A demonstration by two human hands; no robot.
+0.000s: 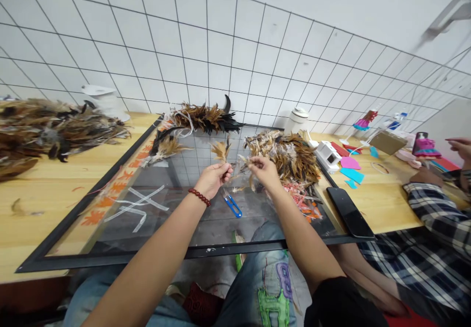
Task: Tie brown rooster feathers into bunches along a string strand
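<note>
Where hands [239, 172] meet, unlabelled feathers [221, 150].

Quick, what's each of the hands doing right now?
Left hand: closed, pinching a small tuft of brown feathers.
Right hand: closed on a few loose feathers, beside the feather pile.

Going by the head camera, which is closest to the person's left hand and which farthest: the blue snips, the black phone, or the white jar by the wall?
From the left hand:
1. Blue snips, on the glass just below and right of it.
2. White jar, back by the tiled wall, to the right.
3. Black phone, at the frame's right edge, on the wooden table.
</note>
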